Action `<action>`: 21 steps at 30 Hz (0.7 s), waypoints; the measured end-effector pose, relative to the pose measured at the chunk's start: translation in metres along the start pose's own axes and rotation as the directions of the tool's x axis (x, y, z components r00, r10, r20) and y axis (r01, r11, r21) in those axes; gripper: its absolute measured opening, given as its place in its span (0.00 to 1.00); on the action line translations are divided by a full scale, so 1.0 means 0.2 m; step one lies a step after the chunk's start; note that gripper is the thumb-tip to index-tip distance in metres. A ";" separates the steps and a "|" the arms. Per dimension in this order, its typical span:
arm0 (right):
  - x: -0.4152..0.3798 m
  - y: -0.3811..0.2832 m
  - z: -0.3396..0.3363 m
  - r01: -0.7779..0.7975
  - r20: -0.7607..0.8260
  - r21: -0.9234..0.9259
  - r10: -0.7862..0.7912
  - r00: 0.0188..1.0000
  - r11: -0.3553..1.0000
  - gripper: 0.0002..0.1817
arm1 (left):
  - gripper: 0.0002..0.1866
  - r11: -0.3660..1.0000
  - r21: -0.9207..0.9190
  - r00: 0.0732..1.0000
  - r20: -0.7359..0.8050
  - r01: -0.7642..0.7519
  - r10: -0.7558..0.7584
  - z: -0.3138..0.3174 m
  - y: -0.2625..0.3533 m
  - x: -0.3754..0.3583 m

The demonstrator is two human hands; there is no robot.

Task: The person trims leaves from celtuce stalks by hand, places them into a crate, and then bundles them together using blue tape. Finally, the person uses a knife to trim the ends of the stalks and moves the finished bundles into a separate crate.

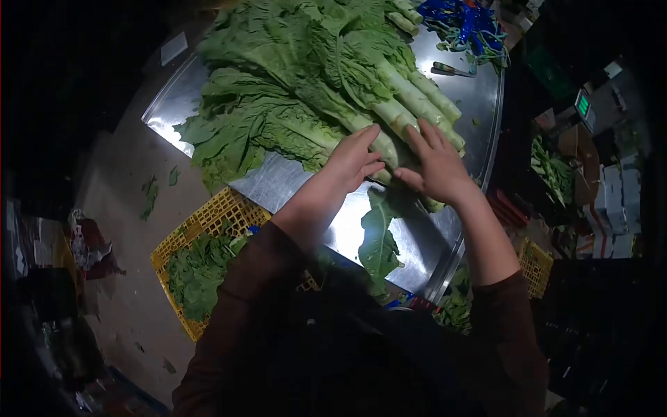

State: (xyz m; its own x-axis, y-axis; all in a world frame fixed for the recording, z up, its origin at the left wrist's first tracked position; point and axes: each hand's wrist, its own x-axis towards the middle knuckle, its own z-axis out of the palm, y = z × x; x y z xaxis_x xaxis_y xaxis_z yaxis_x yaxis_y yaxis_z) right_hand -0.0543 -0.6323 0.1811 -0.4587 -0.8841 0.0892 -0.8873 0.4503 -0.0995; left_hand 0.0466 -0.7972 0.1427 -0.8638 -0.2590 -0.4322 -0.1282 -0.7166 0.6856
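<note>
A pile of leafy green vegetables with thick pale stems lies on a shiny metal table. My left hand rests on the near ends of the stems, its fingers apart. To its right, my right hand lies on other stems with fingers spread. Both palms face down, and neither hand is wrapped round a stem. A loose green leaf hangs toward the table's near edge, below my hands.
A yellow crate of leaves stands on the floor at the left. A small tool and blue ties lie at the table's far right. Another yellow crate and a lit green display are at the right.
</note>
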 end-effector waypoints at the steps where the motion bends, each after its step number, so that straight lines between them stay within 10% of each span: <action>1: -0.01 0.04 0.06 -0.008 0.006 0.010 0.008 1.000 1.000 0.45 | 0.31 0.998 0.060 0.999 -0.021 -0.025 0.026 0.00 -0.01 0.04; 9: -0.06 -0.01 0.17 -0.022 -0.093 -0.127 0.010 0.996 0.992 0.43 | 0.28 0.979 0.202 0.990 -0.130 -0.036 0.063 -0.08 -0.02 0.11; 13: -0.10 0.23 0.12 0.038 -0.316 0.404 0.100 0.943 0.914 0.37 | 0.28 0.959 0.278 0.978 -0.177 -0.060 0.112 -0.15 -0.05 0.08; 16: -0.22 0.65 0.27 -0.306 -0.405 0.312 0.416 0.814 0.900 0.37 | 0.30 0.956 0.290 0.977 -0.188 -0.047 0.105 -0.19 -0.08 0.03; 18: -0.34 0.88 0.47 -0.569 -0.159 0.338 0.642 0.750 0.749 0.39 | 0.30 0.946 0.319 0.967 -0.220 -0.056 0.132 -0.18 -0.09 -0.02; 21: -0.48 1.09 0.81 -0.578 -0.209 0.268 0.632 0.746 0.771 0.40 | 0.29 0.940 0.335 0.959 -0.238 -0.066 0.152 -0.23 -0.13 -0.13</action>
State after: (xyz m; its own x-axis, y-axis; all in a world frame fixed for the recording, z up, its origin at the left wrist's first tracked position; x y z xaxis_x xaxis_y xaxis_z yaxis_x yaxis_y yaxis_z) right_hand -0.1959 -0.4699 -0.0103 -0.9132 -0.3488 0.2107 -0.4059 0.8247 -0.3939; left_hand 0.0955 -0.8023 0.1091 -0.7319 -0.5118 -0.4498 -0.2268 -0.4395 0.8692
